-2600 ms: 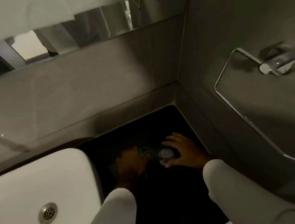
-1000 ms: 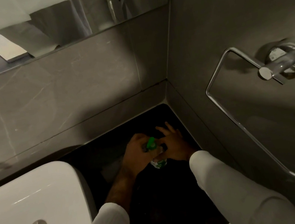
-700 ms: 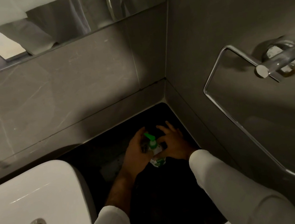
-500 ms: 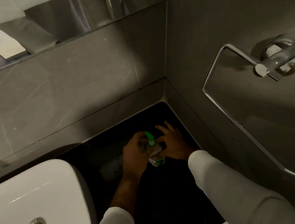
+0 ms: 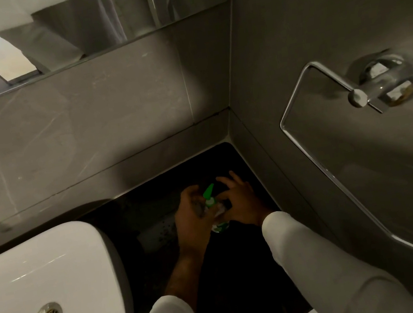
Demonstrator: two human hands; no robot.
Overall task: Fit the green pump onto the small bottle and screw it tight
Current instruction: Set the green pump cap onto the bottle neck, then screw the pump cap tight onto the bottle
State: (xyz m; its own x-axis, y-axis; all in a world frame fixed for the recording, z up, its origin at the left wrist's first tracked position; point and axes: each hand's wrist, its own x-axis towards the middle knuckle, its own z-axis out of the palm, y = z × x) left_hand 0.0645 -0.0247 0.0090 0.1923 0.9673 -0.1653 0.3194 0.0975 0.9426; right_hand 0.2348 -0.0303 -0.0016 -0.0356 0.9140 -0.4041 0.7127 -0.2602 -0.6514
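Observation:
A small bottle with a green and white label stands on the black counter, in the corner by the walls. The green pump sits on its neck with the nozzle pointing up and away. My left hand wraps around the pump collar and the bottle's upper part from the left. My right hand holds the bottle from the right, thumb and index on it and the other fingers spread. Most of the bottle's body is hidden between the hands.
A white basin with a metal drain fills the lower left. A chrome towel ring sticks out from the right wall. A mirror runs along the back wall. The grey walls close in the counter behind and to the right.
Earlier the pump and bottle lay apart under my hands. The pump now stands on the bottle, and its nozzle has turned a little as my left hand shifted its grip around the collar.

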